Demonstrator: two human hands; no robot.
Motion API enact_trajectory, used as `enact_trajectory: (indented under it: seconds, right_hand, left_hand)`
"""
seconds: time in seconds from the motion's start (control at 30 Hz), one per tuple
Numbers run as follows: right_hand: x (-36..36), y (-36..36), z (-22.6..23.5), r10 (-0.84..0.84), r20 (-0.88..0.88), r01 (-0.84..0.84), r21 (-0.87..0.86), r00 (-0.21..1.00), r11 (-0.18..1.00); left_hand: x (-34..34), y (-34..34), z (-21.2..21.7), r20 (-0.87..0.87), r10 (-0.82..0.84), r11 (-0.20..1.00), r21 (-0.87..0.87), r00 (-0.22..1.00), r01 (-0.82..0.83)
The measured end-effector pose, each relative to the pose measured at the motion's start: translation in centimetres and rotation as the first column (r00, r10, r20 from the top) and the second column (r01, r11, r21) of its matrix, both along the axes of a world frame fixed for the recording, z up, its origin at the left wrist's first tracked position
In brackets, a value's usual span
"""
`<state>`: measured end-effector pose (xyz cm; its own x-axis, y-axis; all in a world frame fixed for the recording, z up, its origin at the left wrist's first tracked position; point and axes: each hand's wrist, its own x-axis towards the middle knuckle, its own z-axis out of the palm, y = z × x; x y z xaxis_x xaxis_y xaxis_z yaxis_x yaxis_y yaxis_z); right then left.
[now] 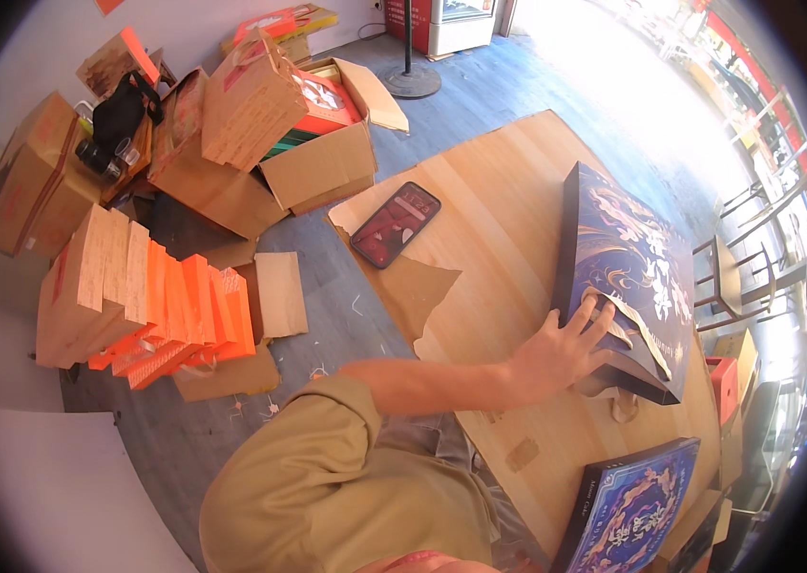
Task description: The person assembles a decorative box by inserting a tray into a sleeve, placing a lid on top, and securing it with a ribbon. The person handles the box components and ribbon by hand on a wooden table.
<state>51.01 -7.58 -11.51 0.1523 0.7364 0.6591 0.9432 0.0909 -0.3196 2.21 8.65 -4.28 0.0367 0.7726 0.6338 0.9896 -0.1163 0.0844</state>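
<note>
A large dark blue gift bag [628,253] with gold and white decoration lies tilted on the wooden table, at the right. Two beige ribbon handles [649,344] run along its near end. My left hand [561,353] reaches in from the lower left, its fingers curled over the bag's near edge and onto a handle. Under that edge shows a small skin-coloured patch [624,406], apparently part of my right hand; its fingers are hidden by the bag. Nearer to me lies a flat blue patterned gift box [630,506], partly cut off by the lower edge.
A phone [396,224] lies on the wooden tabletop [508,186], near torn brown paper [422,291]. Orange boxes [184,320] stand in a row on the floor at left. Behind them are open cartons [327,162]. A chair [733,277] stands beyond the table at right.
</note>
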Motion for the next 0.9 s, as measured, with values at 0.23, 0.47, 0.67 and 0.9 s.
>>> enact_trajectory:
  seconds: [0.23, 0.47, 0.67, 0.9]
  right_hand:
    - [-0.7, 0.4, -0.3, -0.012, -0.067, 0.009, -0.044, 0.998, 0.999]
    - [-1.0, 0.8, -0.2, -0.009, -0.162, -0.005, -0.084, 0.987, 0.996]
    - [-1.2, 1.2, -0.6, -0.015, -0.271, -0.015, -0.11, 0.963, 0.994]
    - [-2.0, 1.5, -0.8, -0.056, -0.418, -0.011, -0.158, 0.907, 0.987]
  left_hand:
    - [0.1, 0.3, -0.2, 0.036, -0.016, 0.999, 0.033, 0.999, 0.015]
    - [0.5, 0.4, -0.1, 0.037, -0.011, 1.0, 0.029, 0.999, 0.01]
    - [0.3, 0.5, -0.1, 0.003, -0.005, 0.999, 0.04, 1.0, 0.005]
    - [0.6, 0.9, 0.0, -0.045, 0.015, 0.999, 0.05, 0.999, -0.013]
